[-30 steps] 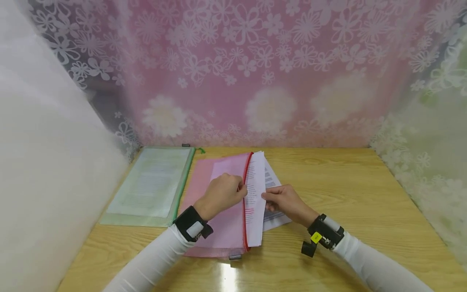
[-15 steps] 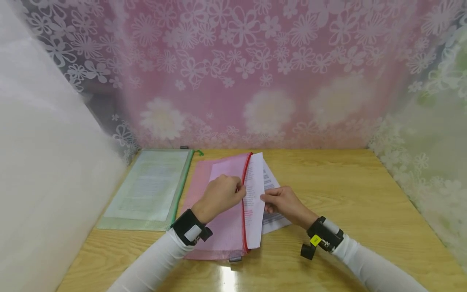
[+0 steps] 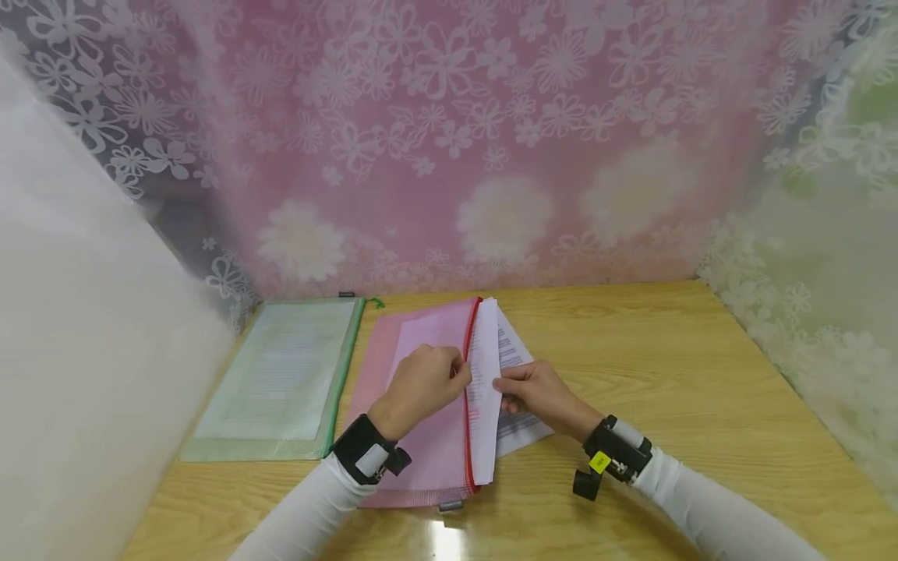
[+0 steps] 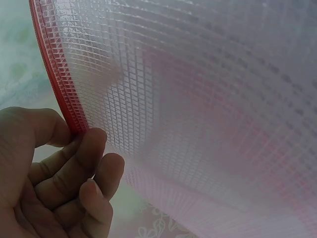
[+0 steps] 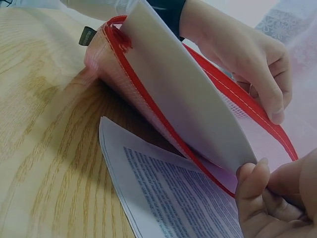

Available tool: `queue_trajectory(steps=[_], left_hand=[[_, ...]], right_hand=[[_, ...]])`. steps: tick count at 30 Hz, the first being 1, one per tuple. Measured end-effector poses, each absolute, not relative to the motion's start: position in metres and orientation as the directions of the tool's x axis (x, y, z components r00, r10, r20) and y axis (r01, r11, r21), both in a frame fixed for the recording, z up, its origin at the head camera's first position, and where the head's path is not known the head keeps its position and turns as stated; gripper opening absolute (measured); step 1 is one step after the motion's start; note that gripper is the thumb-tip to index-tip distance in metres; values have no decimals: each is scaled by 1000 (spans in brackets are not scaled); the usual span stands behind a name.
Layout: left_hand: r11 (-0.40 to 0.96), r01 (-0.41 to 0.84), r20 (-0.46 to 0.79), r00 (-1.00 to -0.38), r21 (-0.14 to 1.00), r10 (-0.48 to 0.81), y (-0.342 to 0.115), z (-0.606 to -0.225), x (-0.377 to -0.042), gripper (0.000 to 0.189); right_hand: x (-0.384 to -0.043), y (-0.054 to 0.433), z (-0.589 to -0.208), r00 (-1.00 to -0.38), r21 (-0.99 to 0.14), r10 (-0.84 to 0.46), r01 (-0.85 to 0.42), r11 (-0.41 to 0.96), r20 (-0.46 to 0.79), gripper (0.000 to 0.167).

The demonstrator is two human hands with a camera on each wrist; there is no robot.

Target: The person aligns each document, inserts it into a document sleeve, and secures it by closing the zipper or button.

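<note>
A pink mesh zipper pouch (image 3: 414,475) with a red zipper edge lies at the middle of the table, its mouth facing right. My left hand (image 3: 425,386) pinches the upper red edge, lifting it so the mouth gapes, as the left wrist view shows. A stack of white printed paper (image 3: 484,436) stands partly inside the mouth. My right hand (image 3: 540,396) pinches the stack's outer edge between thumb and fingers. In the right wrist view the stack (image 5: 183,94) sits between the two red zipper edges. Other printed sheets (image 5: 168,188) lie beneath the pouch, sticking out to the right.
A green mesh zipper pouch (image 3: 273,382) with paper inside lies flat at the left of the wooden table (image 3: 631,343). A floral curtain (image 3: 449,171) hangs along the back, with pale sheeting (image 3: 84,327) at the left side.
The paper stack has slid slightly left, deeper into the pink pouch, with my right hand moving along with it. My left hand keeps its pinch on the edge. The head view has shifted slightly.
</note>
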State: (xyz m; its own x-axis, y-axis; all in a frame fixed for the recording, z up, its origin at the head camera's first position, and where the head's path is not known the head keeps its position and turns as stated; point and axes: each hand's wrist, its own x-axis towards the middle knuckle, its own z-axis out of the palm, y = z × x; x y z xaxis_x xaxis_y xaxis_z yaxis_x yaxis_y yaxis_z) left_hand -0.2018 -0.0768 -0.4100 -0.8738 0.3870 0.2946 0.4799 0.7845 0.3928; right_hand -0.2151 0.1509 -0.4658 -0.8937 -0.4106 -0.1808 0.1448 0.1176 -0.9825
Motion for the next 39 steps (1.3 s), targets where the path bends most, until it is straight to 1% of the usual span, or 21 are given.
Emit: queue_trajectory(steps=[4, 11, 19, 24, 28, 39], left_hand=[[780, 489, 319, -867, 391, 383, -76, -414, -201, 24], [774, 509, 365, -850, 376, 381, -74, -415, -202, 22], [772, 509, 360, -850, 379, 384, -72, -415, -201, 25], [773, 511, 365, -848, 376, 384, -71, -414, -201, 26], [763, 517, 366, -846, 388, 387, -70, -413, -201, 28], [756, 520, 369, -845, 397, 387, -72, -414, -199, 28]], right_hand=[[-215, 148, -467, -890, -981, -415, 153, 118, -189, 25], [-216, 143, -466, -892, -982, -418, 126, 138, -173, 23], [-216, 137, -465, -887, -983, -427, 124, 139, -172, 22], [-216, 134, -466, -885, -984, -429, 148, 104, -179, 21], [-216, 133, -468, -883, -984, -434, 158, 87, -181, 26], [-216, 129, -468, -873, -983, -453, 155, 97, -182, 26]])
